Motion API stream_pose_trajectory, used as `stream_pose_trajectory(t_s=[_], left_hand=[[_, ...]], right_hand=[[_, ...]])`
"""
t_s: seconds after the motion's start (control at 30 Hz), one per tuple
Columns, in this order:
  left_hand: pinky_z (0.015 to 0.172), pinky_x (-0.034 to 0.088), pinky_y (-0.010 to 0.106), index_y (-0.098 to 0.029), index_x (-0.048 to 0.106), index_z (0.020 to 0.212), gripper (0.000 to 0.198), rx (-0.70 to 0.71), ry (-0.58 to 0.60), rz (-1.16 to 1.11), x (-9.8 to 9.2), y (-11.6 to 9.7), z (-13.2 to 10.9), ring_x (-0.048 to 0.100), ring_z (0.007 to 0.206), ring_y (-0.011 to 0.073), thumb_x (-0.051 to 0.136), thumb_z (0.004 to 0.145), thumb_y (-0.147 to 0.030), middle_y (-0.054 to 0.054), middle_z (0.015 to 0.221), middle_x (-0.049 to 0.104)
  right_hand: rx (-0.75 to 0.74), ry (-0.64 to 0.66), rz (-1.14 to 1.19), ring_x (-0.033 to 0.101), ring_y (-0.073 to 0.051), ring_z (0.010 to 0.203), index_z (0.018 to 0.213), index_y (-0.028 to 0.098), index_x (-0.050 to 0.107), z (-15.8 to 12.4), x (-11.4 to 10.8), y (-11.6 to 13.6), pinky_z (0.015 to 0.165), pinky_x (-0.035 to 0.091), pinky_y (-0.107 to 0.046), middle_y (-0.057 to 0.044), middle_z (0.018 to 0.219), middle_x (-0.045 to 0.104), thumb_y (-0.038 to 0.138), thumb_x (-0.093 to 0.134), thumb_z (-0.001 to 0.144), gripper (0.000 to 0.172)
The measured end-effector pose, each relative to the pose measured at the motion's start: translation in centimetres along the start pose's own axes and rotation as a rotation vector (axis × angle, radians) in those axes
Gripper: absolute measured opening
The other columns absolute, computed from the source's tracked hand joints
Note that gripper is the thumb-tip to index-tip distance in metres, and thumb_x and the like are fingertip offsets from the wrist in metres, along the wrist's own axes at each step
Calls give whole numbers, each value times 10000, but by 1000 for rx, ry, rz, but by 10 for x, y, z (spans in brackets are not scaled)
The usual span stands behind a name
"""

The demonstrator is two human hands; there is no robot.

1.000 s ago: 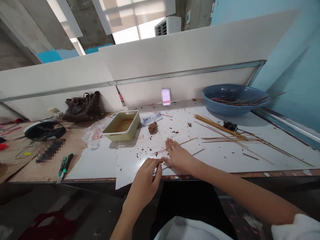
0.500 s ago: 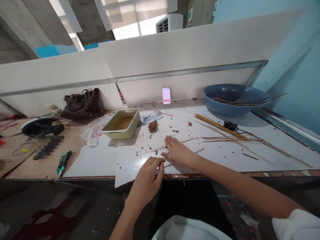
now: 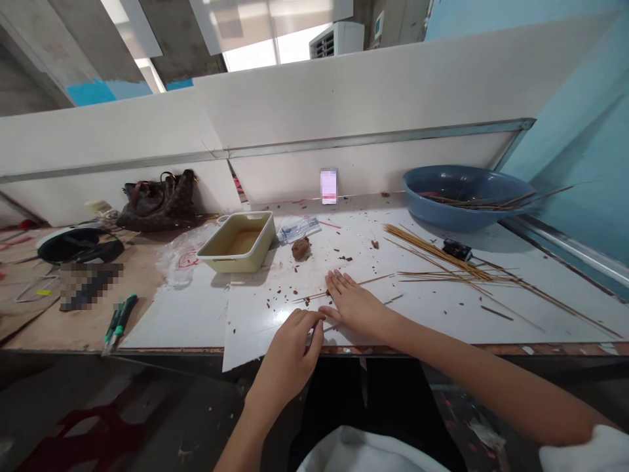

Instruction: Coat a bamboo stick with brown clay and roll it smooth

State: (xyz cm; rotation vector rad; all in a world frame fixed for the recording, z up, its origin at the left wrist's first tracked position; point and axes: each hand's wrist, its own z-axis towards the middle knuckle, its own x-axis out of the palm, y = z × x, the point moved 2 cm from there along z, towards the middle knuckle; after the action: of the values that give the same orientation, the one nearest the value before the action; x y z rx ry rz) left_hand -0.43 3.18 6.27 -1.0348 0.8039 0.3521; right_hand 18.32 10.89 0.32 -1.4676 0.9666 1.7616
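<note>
My right hand (image 3: 354, 304) lies flat, fingers stretched out, on the white board (image 3: 275, 314) near the front edge, covering thin bamboo sticks (image 3: 373, 280) that poke out on both sides. My left hand (image 3: 289, 357) is just left of it, fingers pinched together at the near end of a stick by the right thumb. A brown lump of clay-like paste (image 3: 301, 248) sits behind the hands, with brown crumbs scattered about.
A yellow tray (image 3: 239, 242) stands at the back left, a blue basin (image 3: 464, 195) with sticks at the back right, and a loose pile of sticks (image 3: 442, 259) to the right. A phone (image 3: 328, 185) leans on the wall. Green-handled pliers (image 3: 116, 322), a bag (image 3: 160, 200) and a helmet (image 3: 78, 244) are at the left.
Both hands stay almost in place; the right hand has shifted slightly over the sticks. The view has drifted a little.
</note>
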Motion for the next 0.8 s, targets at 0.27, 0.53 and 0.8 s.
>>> stream_pose_trajectory(t_s=[0.27, 0.53, 0.8], left_hand=[[955, 542, 377, -250, 686, 1161, 226, -15, 26, -2, 4, 3, -1, 693, 1065, 221, 466, 1110, -232, 47, 1129, 737], [956, 549, 393, -234, 683, 1142, 221, 9, 10, 20, 5, -1, 7, 698, 1046, 233, 465, 1104, -230, 65, 1107, 739], [917, 556, 383, -238, 678, 1114, 203, 15, -99, 57, 1, 6, 7, 696, 1029, 237, 477, 1097, -215, 72, 1099, 731]], right_hand=[[-65, -72, 57, 309, -383, 1627, 1657, -41, 349, -42, 1, 9, 1322, 325, -556, -304, 1709, 330, 605, 348, 1121, 840], [-51, -40, 30, 317, -387, 1623, 1646, -56, 360, -39, -2, 11, 1321, 323, -553, -314, 1702, 338, 587, 383, 1119, 832], [-110, -41, 75, 404, -390, 1586, 1638, -15, 408, -16, -24, -18, 1287, 377, -569, -299, 1672, 427, 585, 472, 1097, 811]])
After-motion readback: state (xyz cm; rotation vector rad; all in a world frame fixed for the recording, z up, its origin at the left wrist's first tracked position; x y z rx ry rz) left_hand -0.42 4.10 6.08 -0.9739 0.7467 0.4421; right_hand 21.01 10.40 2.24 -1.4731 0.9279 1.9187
